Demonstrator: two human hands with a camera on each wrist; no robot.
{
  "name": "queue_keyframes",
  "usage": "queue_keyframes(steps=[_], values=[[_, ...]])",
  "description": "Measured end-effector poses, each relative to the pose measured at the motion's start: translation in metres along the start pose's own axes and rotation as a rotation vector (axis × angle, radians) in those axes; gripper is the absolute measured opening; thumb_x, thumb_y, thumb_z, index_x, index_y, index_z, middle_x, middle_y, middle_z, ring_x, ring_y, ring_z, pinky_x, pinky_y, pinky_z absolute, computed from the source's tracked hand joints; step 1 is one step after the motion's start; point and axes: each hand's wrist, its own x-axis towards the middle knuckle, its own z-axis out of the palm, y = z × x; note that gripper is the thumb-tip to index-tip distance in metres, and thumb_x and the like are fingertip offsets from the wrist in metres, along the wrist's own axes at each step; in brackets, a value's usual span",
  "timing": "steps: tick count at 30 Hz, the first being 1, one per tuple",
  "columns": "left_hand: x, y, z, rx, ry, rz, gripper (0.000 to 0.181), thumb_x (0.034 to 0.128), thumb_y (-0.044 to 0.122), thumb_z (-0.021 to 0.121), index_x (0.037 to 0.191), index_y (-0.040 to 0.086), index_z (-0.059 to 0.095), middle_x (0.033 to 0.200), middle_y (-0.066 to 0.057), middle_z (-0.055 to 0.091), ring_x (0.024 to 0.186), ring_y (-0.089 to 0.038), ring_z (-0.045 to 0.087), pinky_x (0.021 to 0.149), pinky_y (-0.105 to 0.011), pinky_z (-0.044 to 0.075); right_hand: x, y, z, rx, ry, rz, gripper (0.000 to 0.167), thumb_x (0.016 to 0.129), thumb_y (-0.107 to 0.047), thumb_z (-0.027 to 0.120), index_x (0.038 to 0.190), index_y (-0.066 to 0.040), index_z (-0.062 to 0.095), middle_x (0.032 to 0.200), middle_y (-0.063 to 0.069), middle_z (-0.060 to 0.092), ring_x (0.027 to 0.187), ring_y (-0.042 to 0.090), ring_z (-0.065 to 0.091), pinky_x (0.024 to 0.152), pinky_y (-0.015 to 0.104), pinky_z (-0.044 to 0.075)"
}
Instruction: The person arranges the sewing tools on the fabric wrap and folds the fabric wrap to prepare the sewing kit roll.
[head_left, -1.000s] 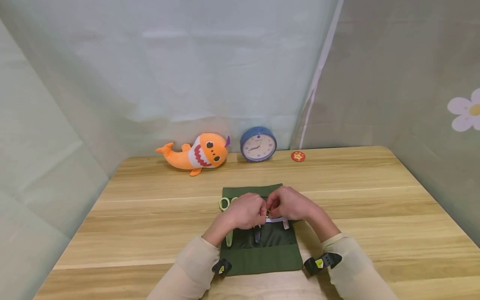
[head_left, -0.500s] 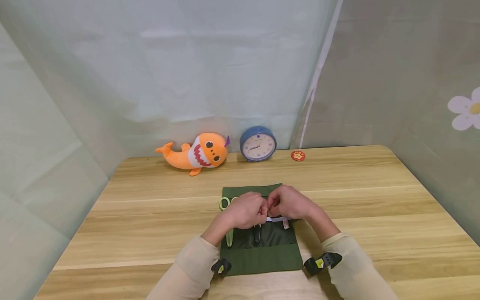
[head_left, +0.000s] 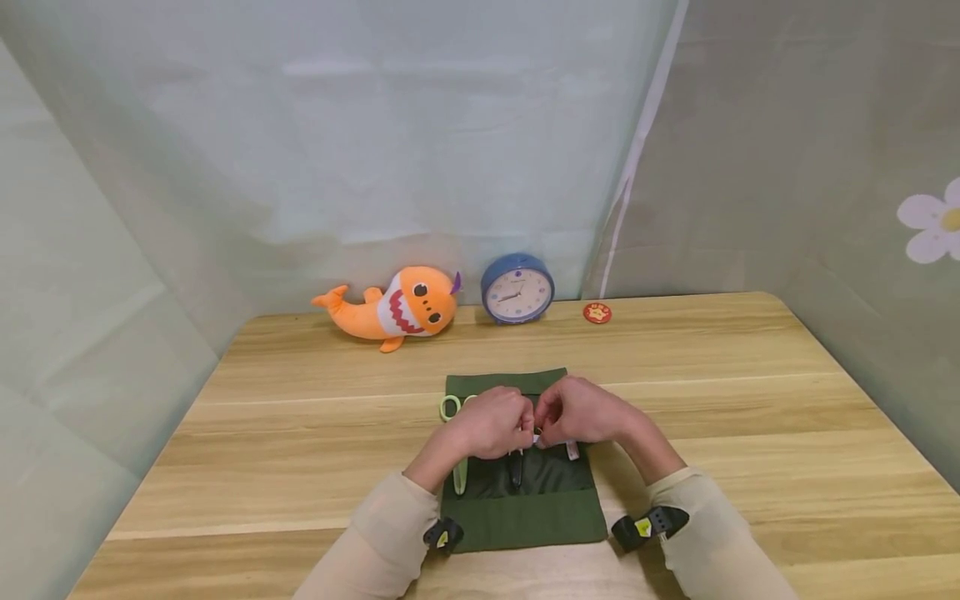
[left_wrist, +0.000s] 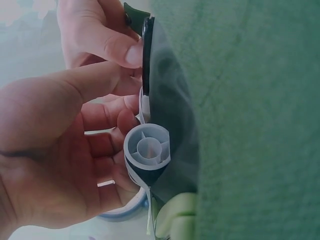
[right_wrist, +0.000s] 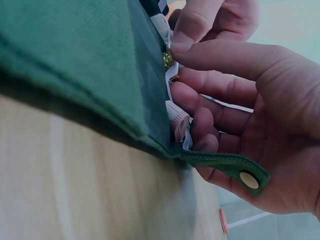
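A dark green fabric roll pouch lies unfolded on the table, with a white elastic band across it. My left hand pinches the band near the pouch's middle. Right beside it, my right hand pinches the same band, its thumb tip against a small dimpled gold piece that looks like a thimble. Light green scissors and a slim black tool sit in the pouch. A white plastic spool is near my left fingers; a small pinkish roll is by my right ones.
On the wooden table, an orange plush shark, a blue alarm clock and a red round badge stand or lie along the back edge. A green strap with a gold snap sticks out from the pouch.
My right hand's fingertips have shifted slightly down onto the white band and now cover more of it. The left hand stays almost still, and the pouch keeps its place.
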Motion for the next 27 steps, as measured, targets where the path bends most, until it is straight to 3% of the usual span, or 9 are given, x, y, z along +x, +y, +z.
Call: queue_keyframes(steps=[10,11,20,25,27], values=[[0.0,-0.001,0.001,0.005,-0.021,-0.023,0.029,0.0946,0.012,0.069,0.068,0.018,0.059,0.07,0.006,0.051,0.068,-0.012,0.049,0.059,-0.026,0.038,0.0,-0.003,0.005,-0.058,-0.007,-0.021,0.019,0.079,-0.007,0.088,0.084,-0.012,0.071,0.073,-0.006,0.064,0.062,0.006,0.056,0.058,0.024,0.048],[0.001,-0.006,0.004,0.013,-0.016,-0.006,0.029,0.0954,0.015,0.069,0.068,0.02,0.058,0.069,0.007,0.051,0.067,-0.011,0.048,0.059,-0.026,0.037,0.0,-0.003,0.005,-0.061,-0.008,-0.022,0.019,0.079,-0.007,0.088,0.083,-0.012,0.071,0.072,-0.006,0.064,0.062,0.006,0.056,0.058,0.024,0.048],[0.003,-0.004,0.003,-0.036,-0.05,-0.038,0.03,0.0959,0.012,0.071,0.068,0.016,0.061,0.066,0.005,0.054,0.062,-0.012,0.05,0.057,-0.027,0.04,-0.001,-0.003,0.004,-0.038,-0.022,-0.022,0.019,0.079,-0.005,0.089,0.082,-0.01,0.071,0.072,-0.005,0.064,0.062,0.006,0.056,0.058,0.025,0.049],[0.018,-0.031,0.029,-0.003,-0.006,0.003,0.028,0.0941,0.019,0.071,0.068,0.021,0.06,0.066,0.008,0.054,0.061,-0.01,0.05,0.056,-0.028,0.041,-0.001,-0.004,0.005,-0.034,-0.021,-0.008,0.02,0.079,-0.004,0.089,0.082,-0.011,0.07,0.071,-0.005,0.063,0.061,0.007,0.055,0.056,0.025,0.048],[0.017,-0.03,0.028,-0.005,-0.005,-0.007,0.025,0.0937,0.019,0.071,0.07,0.021,0.062,0.068,0.008,0.056,0.063,-0.01,0.051,0.058,-0.028,0.042,-0.001,-0.004,0.005,-0.03,-0.021,-0.004,0.02,0.079,-0.004,0.089,0.082,-0.011,0.07,0.071,-0.005,0.063,0.061,0.007,0.055,0.056,0.025,0.048]])
